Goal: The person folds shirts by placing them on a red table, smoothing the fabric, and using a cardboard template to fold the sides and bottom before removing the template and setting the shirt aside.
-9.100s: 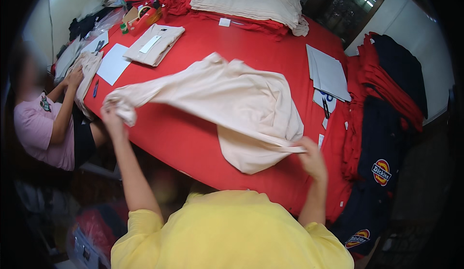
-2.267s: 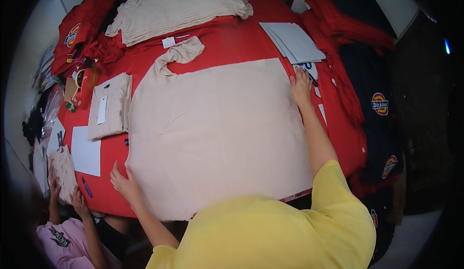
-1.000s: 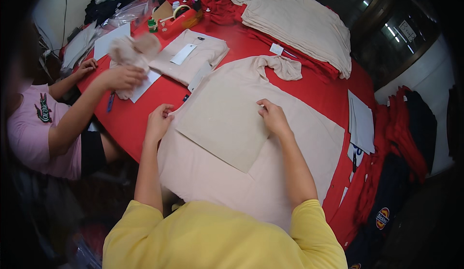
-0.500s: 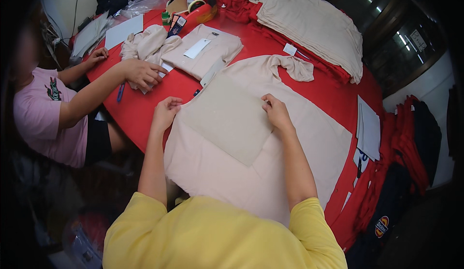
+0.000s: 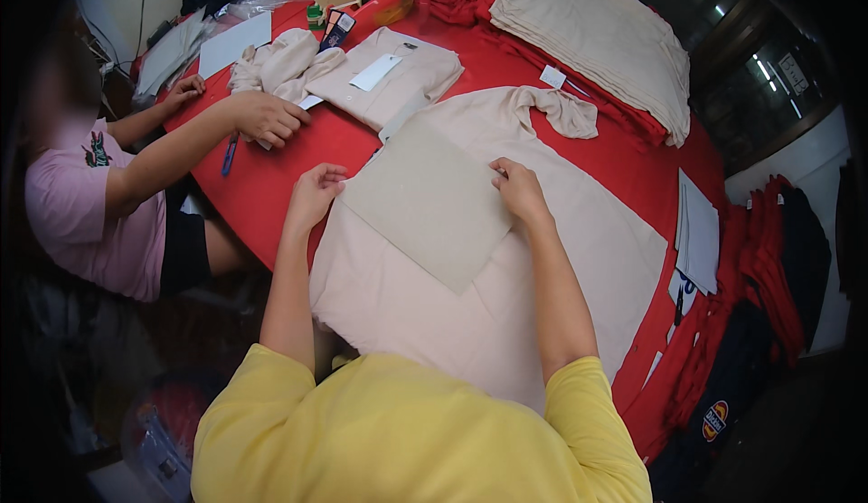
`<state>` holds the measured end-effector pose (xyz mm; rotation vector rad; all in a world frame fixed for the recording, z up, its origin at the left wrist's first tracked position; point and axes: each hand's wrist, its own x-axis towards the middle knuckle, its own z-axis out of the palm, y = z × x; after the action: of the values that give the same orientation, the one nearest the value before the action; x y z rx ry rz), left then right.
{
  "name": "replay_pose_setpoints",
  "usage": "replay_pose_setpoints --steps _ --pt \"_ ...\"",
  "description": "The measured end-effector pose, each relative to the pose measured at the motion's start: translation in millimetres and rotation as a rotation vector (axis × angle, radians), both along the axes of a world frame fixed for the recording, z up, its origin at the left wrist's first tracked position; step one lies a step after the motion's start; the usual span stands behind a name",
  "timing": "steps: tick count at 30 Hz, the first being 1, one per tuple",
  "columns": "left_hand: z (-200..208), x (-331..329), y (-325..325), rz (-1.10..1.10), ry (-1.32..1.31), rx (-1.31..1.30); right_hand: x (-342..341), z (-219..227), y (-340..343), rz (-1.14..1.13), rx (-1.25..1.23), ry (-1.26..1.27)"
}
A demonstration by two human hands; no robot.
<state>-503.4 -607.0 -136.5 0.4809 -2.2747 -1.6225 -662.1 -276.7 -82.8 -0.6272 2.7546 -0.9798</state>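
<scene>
A beige shirt (image 5: 579, 232) lies spread over the red-covered table, its sleeve reaching to the far side. On top of it rests a flat grey-beige cardboard sheet (image 5: 434, 205), set at a slant. My left hand (image 5: 316, 196) is closed in a pinch at the sheet's left corner, where the shirt's edge also runs; which of the two it grips is hard to make out. The fingertips of my right hand (image 5: 520, 188) pinch the sheet's right corner. A white card (image 5: 407, 116) shows partly beyond the sheet's far corner.
A folded beige shirt (image 5: 389, 78) with a white tag lies ahead, beside a crumpled beige garment (image 5: 280, 65). At the left sits a co-worker (image 5: 104, 205), one hand over the table. A shirt stack (image 5: 588, 37) stands far right; a tape dispenser (image 5: 384, 10) is at the back.
The whole view has shifted slightly, with little change in my hands and the sheet. The co-worker's extended fingers have curled in more.
</scene>
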Motion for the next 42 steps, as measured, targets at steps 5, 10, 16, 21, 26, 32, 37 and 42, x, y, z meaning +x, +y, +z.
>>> replay_pose_setpoints --steps 5,10,16,21,26,32,37,42 --pt "31.3 5.3 30.2 0.123 -0.03 -0.33 4.2 5.0 -5.8 -0.02 0.039 0.017" --pt "33.6 -12.7 111.3 -0.117 0.218 -0.746 6.7 6.9 -8.0 -0.042 0.103 0.013" --pt "22.4 -40.9 142.4 -0.139 0.035 -0.895 -2.1 -1.0 -4.4 0.022 0.184 0.121" --pt "13.0 -40.8 131.0 -0.147 -0.064 -0.865 -8.8 33.6 -16.2 -0.023 0.396 0.215" --pt "15.2 -55.1 140.1 -0.179 0.002 -0.894 -83.7 4.8 5.6 -0.331 0.197 0.307" --pt "11.1 -44.7 133.1 -0.129 -0.061 -0.893 -108.2 -5.1 -13.3 -0.461 0.245 0.193" --pt "17.8 -44.7 136.7 -0.14 -0.066 -0.907 -104.0 -5.8 -4.9 -0.428 0.333 0.223" --pt "22.4 -36.7 132.9 -0.133 -0.106 -0.888 -111.1 -11.9 -14.7 -0.362 0.193 0.261"
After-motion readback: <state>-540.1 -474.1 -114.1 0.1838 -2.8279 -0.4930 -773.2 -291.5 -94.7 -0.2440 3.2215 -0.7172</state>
